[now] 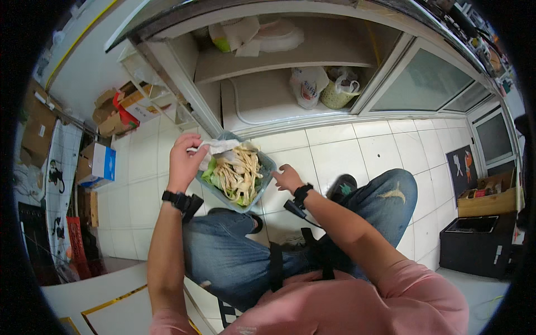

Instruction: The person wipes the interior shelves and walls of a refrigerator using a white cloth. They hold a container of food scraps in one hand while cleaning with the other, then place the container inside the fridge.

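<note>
A bluish plastic bin (263,197) stands on the tiled floor between my feet, with a thin clear plastic liner at its rim. Inside lies a heap of pale, stringy vegetable scraps (238,173), which look like enoki mushroom stems. Green leaves (210,171) show along the left side of the heap. At the bin's upper left, my left hand (186,159) pinches a crumpled white tissue or cloth (217,146) that lies over the scraps. My right hand (289,179) is at the right rim, fingers apart and fingertips at the edge; nothing shows in it.
Ahead is an open low cabinet with a shelf (284,67); a white plastic bag (309,86) and a yellowish basket (337,94) sit in its bottom. Cardboard boxes (111,113) stand at the left. A black box (473,247) is at the right. My knees flank the bin.
</note>
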Action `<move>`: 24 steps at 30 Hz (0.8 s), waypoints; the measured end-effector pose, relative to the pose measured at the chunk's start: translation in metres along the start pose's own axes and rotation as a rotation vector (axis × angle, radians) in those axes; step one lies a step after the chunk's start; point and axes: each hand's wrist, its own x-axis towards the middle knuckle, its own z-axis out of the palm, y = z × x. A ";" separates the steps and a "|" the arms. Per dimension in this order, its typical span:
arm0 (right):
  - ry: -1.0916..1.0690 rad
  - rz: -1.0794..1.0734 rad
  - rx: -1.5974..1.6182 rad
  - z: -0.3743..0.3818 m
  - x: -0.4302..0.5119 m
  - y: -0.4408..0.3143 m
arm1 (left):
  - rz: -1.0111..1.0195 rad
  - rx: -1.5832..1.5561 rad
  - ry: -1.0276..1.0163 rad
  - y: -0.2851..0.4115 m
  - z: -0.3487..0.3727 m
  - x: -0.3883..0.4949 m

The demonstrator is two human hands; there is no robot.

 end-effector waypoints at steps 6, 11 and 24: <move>0.264 -0.873 -0.491 0.013 0.024 -0.041 | -0.228 -0.274 0.099 0.000 -0.013 0.006; -0.119 -1.048 -0.831 0.050 0.038 -0.060 | -0.210 -0.182 0.108 -0.008 -0.020 0.015; -0.667 -0.522 -1.448 0.116 0.055 -0.078 | -0.132 -0.259 0.121 -0.005 -0.023 0.023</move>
